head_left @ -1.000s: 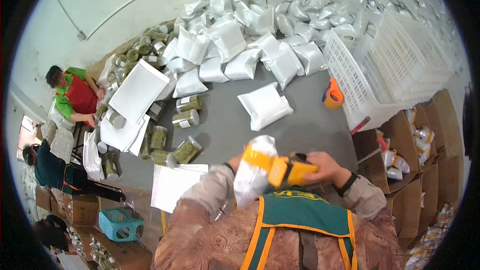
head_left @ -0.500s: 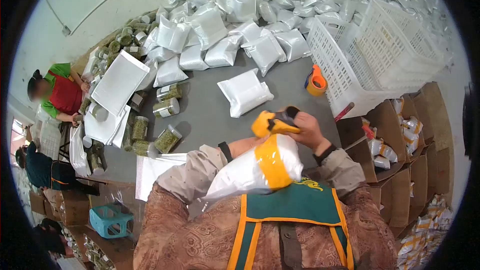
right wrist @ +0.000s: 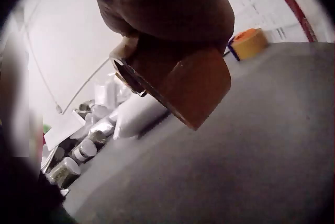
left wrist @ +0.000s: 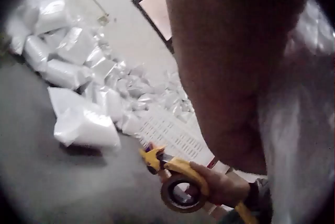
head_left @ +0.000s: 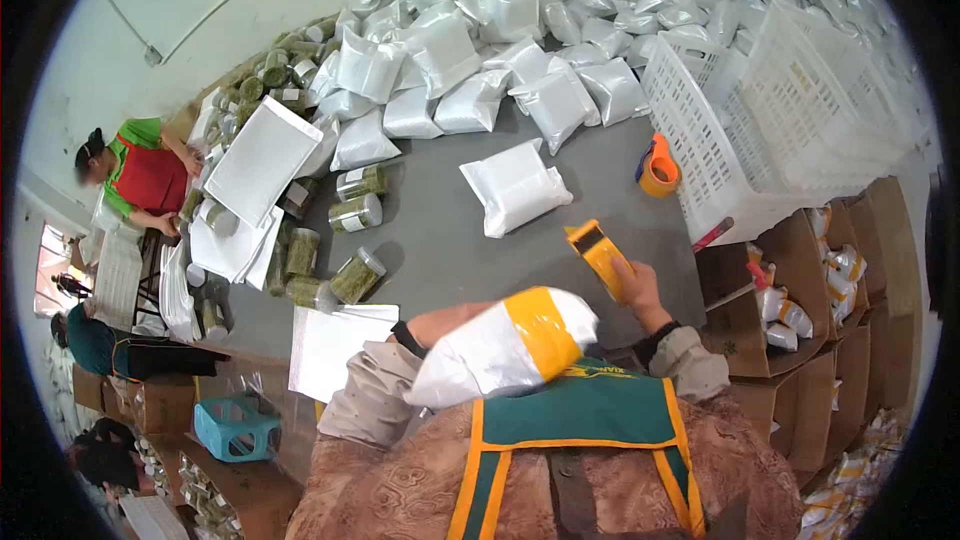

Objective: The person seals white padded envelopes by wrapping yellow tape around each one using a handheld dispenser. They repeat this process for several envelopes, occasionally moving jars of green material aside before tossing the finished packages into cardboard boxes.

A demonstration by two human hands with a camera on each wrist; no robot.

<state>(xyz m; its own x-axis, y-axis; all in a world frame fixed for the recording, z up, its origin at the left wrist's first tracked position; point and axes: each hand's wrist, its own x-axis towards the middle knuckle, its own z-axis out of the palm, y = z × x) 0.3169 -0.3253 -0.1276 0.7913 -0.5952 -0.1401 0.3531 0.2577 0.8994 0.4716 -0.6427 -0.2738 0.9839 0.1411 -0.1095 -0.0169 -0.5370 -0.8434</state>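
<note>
A white plastic mailer bag [head_left: 475,355] with a wide yellow tape band [head_left: 543,332] round one end lies tilted in front of my chest. My left hand [head_left: 447,322] holds it from the far side, most of the fingers hidden behind the bag. To its right, my right hand [head_left: 643,292] grips a yellow tape dispenser [head_left: 598,258], held over the grey table [head_left: 430,240]. Its tape roll [left wrist: 183,195] shows in the left wrist view, and from close by in the right wrist view. Beyond the dispenser, another white mailer bag [head_left: 515,188] lies on the table.
An orange tape roll [head_left: 659,172] stands near white plastic crates [head_left: 715,155] at right. Many white bags [head_left: 440,50] are heaped at the back. Jars [head_left: 357,275] and white envelopes [head_left: 262,165] lie at left. Cardboard boxes [head_left: 750,340] stand at lower right; another person [head_left: 150,175] works at far left.
The right hand has swung the tape dispenser off the bag, out to the right and forward. The bag has turned from upright to lying slantwise, its yellow band now at the right end.
</note>
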